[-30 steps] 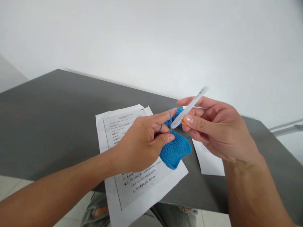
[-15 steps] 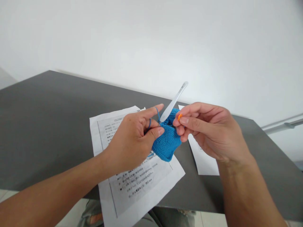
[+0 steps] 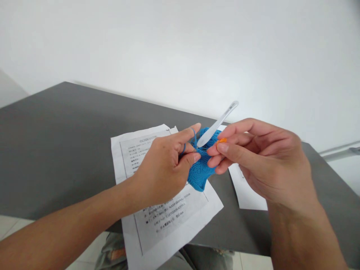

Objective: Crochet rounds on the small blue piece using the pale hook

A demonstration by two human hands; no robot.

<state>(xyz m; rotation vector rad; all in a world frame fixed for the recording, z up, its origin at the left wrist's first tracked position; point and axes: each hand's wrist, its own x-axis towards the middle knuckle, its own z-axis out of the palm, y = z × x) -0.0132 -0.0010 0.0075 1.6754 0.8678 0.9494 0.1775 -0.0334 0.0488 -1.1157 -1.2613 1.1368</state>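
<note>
A blue crochet piece (image 3: 201, 174) with a round spiral of stitches is pinched at its upper edge by my left hand (image 3: 165, 168). Blue yarn loops around the fingers of that hand. From the top of the piece a crochet hook (image 3: 218, 123) with a pale grey handle leans up to the right; its tip is hidden at the stitches. My right hand (image 3: 264, 161) pinches a small orange stitch marker (image 3: 222, 141) between thumb and forefinger, close to the right side of the piece. Its other fingers curl near the blue work.
A printed sheet of paper (image 3: 168, 240) lies on the dark grey table (image 3: 70, 150) under my left hand and overhangs the front edge. Another white sheet (image 3: 247, 191) lies beneath my right hand. Behind the table stands a white wall (image 3: 180, 56).
Both hands and the crochet piece appear slightly farther right, partly as the view shifts. The hook handle tilts further to the right. The orange marker stays pinched in my right hand.
</note>
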